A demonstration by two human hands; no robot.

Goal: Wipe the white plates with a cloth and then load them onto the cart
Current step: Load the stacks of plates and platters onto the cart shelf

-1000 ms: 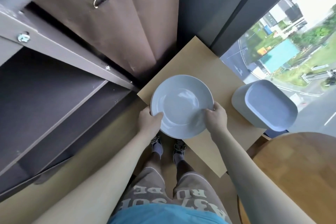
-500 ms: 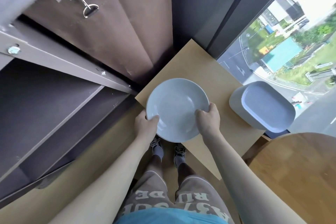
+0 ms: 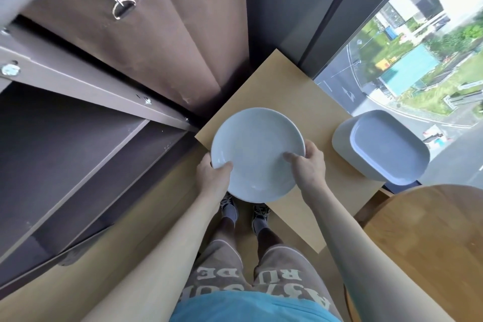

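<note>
Gripping a round white plate at centre frame, a person curls the left hand round its lower-left rim and the right hand round its right rim, thumbs lying on the plate's face. The plate sits above the near corner of a tan table. A rectangular white dish rests on the table at right of frame, beside a window. Dark cart shelves fill the left of the frame.

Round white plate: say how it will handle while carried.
The round white plate looks like glazed ceramic: probably stiff, and breakable if dropped. Its glossy sheen suggests a slippery surface; left hand and right hand gripping opposite rims likely steady it.
</note>
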